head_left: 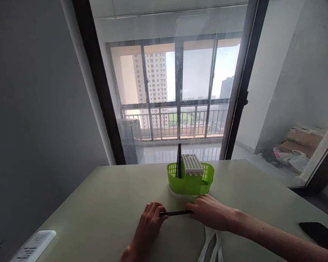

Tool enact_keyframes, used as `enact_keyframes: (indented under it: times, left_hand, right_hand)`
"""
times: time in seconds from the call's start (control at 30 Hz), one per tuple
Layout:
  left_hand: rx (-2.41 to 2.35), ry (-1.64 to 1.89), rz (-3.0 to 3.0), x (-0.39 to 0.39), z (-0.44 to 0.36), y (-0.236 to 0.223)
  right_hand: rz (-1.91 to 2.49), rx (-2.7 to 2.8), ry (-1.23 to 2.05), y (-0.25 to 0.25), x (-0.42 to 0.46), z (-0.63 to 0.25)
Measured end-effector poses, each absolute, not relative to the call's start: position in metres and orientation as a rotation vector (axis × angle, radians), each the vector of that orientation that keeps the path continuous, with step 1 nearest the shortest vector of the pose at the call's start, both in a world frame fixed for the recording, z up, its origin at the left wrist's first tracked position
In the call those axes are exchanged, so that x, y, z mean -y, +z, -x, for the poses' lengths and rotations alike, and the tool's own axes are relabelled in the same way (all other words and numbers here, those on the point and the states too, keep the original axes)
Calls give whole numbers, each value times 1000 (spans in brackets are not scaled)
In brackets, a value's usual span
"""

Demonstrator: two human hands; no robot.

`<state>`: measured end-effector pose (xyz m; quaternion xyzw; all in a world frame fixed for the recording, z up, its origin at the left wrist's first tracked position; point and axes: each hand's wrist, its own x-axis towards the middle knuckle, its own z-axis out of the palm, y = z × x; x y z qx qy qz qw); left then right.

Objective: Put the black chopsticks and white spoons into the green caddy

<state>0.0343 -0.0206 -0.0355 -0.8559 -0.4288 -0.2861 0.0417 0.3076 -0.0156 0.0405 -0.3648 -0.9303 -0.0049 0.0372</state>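
Note:
Between my two hands a pair of black chopsticks lies level, just above or on the table. My left hand pinches the left end, fingers closed. Around the right end my right hand is closed, with its fingertips partly hidden. Just beyond stands a green basket on a white base, with a white slotted rack at its middle. Upright black chopsticks stand in its left compartment. Below my right forearm lie white utensils, perhaps spoons, their upper ends covered by the arm.
The pale table reaches to a glass door ahead. A white remote control lies at the left edge, and a black phone at the right. Cardboard boxes and plastic bags sit on the floor at the far right.

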Motion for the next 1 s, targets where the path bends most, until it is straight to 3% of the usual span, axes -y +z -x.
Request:
enact_keyframes:
  times: [0.3,0.73,0.87,1.0]
  left_hand:
    - [1355,-1011,2683,21,-36,-36]
    - [1872,-1947,2823,30,-47,-12]
    - [1889,-2108,2920,33,-50,-6]
    - [1770,-2051,3043,37,-52,0]
  right_hand:
    - [1201,2764,170,44,8,-313]
    - [974,2125,915,114,31,-292]
    - [866,2100,885,121,42,-280]
    - [783,2170,761,127,52,-272]
